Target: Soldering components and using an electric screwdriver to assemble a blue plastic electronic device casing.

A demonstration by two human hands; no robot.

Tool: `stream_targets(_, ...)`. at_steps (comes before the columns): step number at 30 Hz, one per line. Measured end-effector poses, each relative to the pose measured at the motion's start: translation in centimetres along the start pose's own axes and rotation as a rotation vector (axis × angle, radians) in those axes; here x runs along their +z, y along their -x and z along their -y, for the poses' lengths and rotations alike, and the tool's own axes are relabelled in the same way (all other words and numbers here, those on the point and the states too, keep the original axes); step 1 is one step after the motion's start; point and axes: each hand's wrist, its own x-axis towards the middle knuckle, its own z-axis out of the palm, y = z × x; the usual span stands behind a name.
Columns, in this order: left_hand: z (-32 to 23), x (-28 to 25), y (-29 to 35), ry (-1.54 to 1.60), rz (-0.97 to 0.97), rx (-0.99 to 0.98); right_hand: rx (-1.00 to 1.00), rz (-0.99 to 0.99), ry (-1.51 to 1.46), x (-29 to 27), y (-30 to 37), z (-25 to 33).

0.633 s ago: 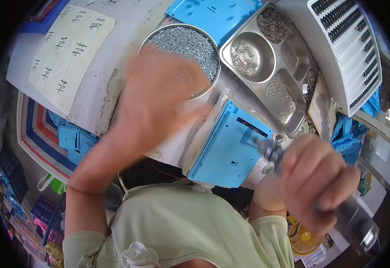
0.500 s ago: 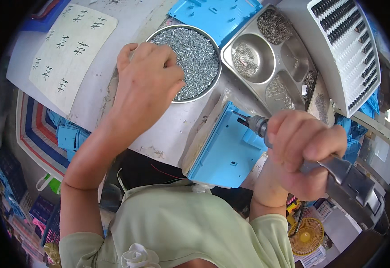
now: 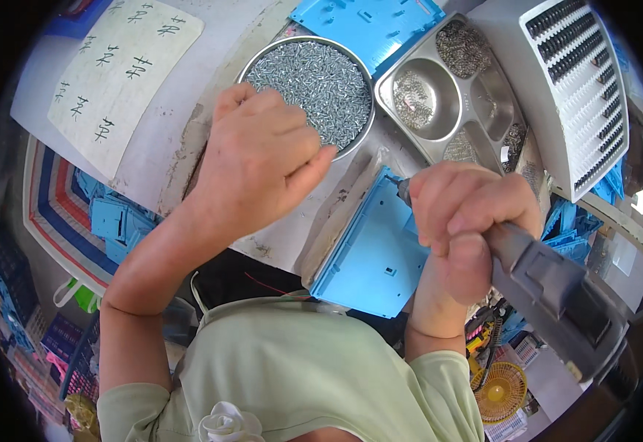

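Observation:
My left hand [image 3: 262, 151] is closed, fingers curled, at the near left edge of a round metal bowl [image 3: 372, 118] full of small silvery screws [image 3: 317, 85]. Whatever lies between its fingertips is hidden. Wrapped round a dark grey power screwdriver [image 3: 557, 295], my right hand [image 3: 472, 221] holds the tool slanting across the right side. The driver's tip [image 3: 404, 190] points at the upper right corner of a light blue plastic panel [image 3: 369, 254]. That panel rests at the table's near edge, and my right hand and wrist cover part of its right side.
A steel compartment tray [image 3: 446, 92] with small metal parts stands right of the bowl. Behind lies another blue panel [image 3: 373, 29]. A white rack [image 3: 583, 103] with black pieces rises at far right; handwritten paper [image 3: 119, 81] lies left. A striped bag [image 3: 56, 214] holds blue parts.
My left hand has drawn back toward me and right, off the middle of the screws. My right hand and the screwdriver have moved left and nearer, with the tip now at the panel's corner.

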Motion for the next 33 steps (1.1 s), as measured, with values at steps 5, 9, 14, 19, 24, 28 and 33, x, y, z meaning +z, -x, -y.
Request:
stream_targets(5, -1.8, -0.3, -0.4, 0.110, -0.060, -0.019, -0.044, 0.102, -0.138, -1.3, 0.5, 2.1)
stream_targets(9, -2.5, 0.0, 1.8, 0.169, -0.025, -0.038, -0.022, 0.104, -0.192, -0.4, 1.8, 0.9)
stream_targets(14, -3.6, 0.6, 2.2, 0.224, -0.057, -0.013, 0.025, 0.033, -0.164, 0.1, 2.2, 0.7)
stream_targets(19, -5.2, 1.1, 2.3, 0.302, -0.076, 0.000, -0.128, 0.139, -0.198, -0.3, 1.2, 3.5)
stream_targets(24, -5.5, 1.4, 2.2, 0.303, -0.124, 0.016, -0.136, 0.181, -0.199, 0.4, 1.6, 3.7)
stream_targets(28, -5.8, 0.7, 2.6, 0.284, -0.082, 0.048, -0.133, 0.173, -0.193, 0.8, 2.2, 4.1)
stream_targets(33, -4.6, -0.2, 2.0, 0.412, 0.103, 0.188, -0.103, 0.170, -0.208, 1.4, 3.4, 4.7)
